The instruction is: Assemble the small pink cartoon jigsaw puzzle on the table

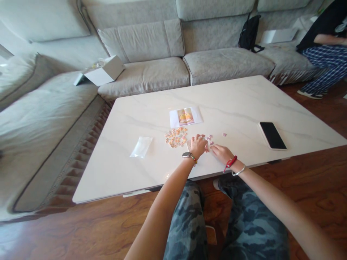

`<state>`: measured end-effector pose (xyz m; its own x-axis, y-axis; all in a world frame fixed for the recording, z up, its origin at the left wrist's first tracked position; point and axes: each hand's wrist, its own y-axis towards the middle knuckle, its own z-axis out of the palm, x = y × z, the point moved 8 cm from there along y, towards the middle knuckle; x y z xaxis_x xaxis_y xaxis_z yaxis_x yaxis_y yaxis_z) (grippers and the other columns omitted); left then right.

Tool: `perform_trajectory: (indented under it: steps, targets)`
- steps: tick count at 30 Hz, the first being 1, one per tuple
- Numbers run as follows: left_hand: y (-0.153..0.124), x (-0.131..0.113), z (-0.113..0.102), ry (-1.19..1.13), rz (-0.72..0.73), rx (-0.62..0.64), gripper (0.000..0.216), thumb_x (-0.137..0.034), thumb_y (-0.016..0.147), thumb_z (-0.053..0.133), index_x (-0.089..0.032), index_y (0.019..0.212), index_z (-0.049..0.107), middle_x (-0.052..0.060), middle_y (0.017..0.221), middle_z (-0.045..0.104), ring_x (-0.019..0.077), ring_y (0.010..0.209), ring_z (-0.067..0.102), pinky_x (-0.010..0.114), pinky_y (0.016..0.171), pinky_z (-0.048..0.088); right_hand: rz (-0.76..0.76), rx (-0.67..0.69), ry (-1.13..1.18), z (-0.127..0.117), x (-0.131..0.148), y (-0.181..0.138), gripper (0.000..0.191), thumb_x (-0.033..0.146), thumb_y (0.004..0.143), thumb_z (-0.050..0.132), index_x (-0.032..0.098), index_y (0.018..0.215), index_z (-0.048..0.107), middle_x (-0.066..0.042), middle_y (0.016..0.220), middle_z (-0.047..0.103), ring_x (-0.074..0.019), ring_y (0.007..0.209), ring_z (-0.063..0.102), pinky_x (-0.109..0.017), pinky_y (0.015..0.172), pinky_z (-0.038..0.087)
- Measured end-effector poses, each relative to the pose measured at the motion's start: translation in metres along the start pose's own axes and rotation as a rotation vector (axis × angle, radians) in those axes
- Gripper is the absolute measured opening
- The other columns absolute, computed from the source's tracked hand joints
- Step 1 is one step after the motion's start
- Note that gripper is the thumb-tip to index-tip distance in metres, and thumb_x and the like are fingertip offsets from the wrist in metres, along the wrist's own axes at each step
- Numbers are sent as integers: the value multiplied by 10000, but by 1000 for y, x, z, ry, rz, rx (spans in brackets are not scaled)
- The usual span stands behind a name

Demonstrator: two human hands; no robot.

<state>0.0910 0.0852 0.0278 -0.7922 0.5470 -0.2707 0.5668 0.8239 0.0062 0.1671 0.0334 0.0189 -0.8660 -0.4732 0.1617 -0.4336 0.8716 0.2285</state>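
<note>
Left hand and right hand brought together among small pink pieces

Both hands are held low over a white marbled table, close to its near edge. The fingers of the left hand are bent downward beside the small pink pieces, and a pale flat item is partly covered by that hand. The right hand is placed just beside it, its fingertips pointed toward the same cluster. Whether a piece is gripped by either hand cannot be told, since the fingertips are small and partly hidden. A watch is worn on the left wrist, a red bracelet and a silver bangle on the right.

The small pink pieces are scattered just beyond the hands, with a single pink piece set apart to the right. To the left of the hands, a loose pile of orange and pale pieces is spread on the tabletop. Behind the pile a sheet with a yellow picture is laid flat. A clear plastic bag is placed farther left, and a phone is laid well to the right. Beyond the table, a white box and a black backpack are supported by a grey sofa. At the far right, another person is partly seen.
</note>
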Motion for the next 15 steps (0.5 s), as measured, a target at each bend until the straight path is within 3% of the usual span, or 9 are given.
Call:
perform_trajectory:
  steps: [4, 7, 11, 15]
  targets:
    - [-3, 0, 0, -20, -6, -19, 59, -195, 693, 619, -221, 743, 636, 40, 1225, 480, 258, 1124, 357, 453, 893, 329, 178, -80, -3, -7, -30, -26, 202, 113, 793, 424, 158, 847, 614, -99, 837, 628, -191, 784, 565, -289, 674, 436]
    - [-8, -2, 1, -50, -15, -48, 49, -194, 698, 615, -228, 715, 646, 24, 1229, 471, 261, 1137, 350, 449, 905, 326, 207, -94, 19, -6, -37, -33, 186, 113, 771, 450, 180, 814, 619, -86, 827, 631, -202, 822, 553, -309, 706, 436]
    - [-18, 1, 5, -104, -91, -97, 54, -221, 719, 604, -233, 725, 656, 28, 1215, 476, 273, 1118, 382, 454, 882, 354, 277, -137, 84, -6, -38, -20, 124, 194, 769, 495, 182, 811, 611, -80, 821, 609, -201, 812, 539, -316, 721, 436]
    - [-27, 14, 3, -151, -202, -157, 115, -220, 759, 558, -236, 819, 656, 46, 1198, 480, 252, 1068, 430, 448, 879, 372, 315, -49, 63, 8, -32, -2, 75, 215, 743, 535, 177, 733, 599, -83, 792, 587, -204, 782, 530, -310, 703, 427]
